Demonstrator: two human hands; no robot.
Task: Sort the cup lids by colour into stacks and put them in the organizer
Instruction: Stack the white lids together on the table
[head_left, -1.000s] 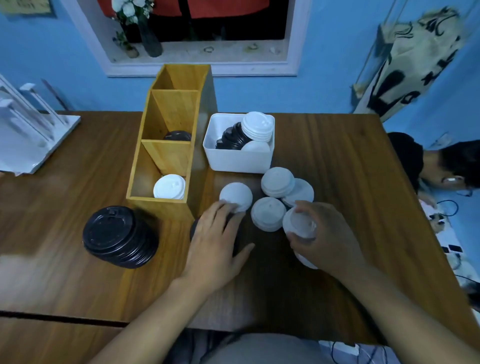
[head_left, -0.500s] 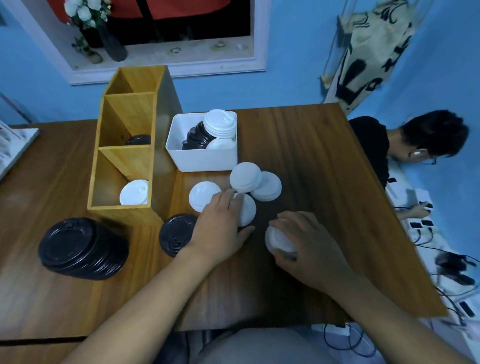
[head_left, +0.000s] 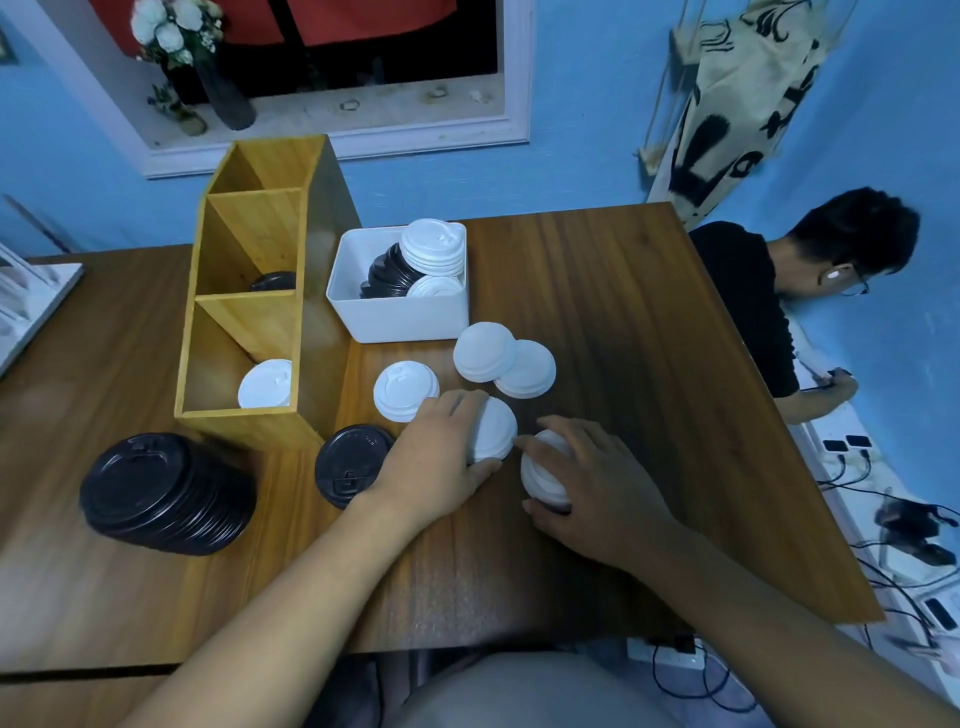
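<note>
My left hand (head_left: 441, 457) lies over a white lid (head_left: 496, 428) on the table, fingers curled around it. My right hand (head_left: 592, 486) grips a small stack of white lids (head_left: 540, 473) just to its right. Three more white lids (head_left: 405, 389) (head_left: 484, 352) (head_left: 530, 370) lie beyond. One black lid (head_left: 348, 462) sits left of my left wrist. A tall stack of black lids (head_left: 166, 491) stands at the left. The wooden organizer (head_left: 244, 312) holds a white lid (head_left: 266, 384) in its near compartment and a black lid (head_left: 272, 280) in the middle one.
A white bin (head_left: 400, 319) behind the loose lids holds mixed black and white lids. A white rack (head_left: 31, 296) sits at the table's far left. A person sits beyond the table's right edge (head_left: 779, 415), with cables and a power strip on the floor.
My left hand slid right from the black lid onto a white lid. My right hand brought its white stack down near it. The view has swung to the right.
</note>
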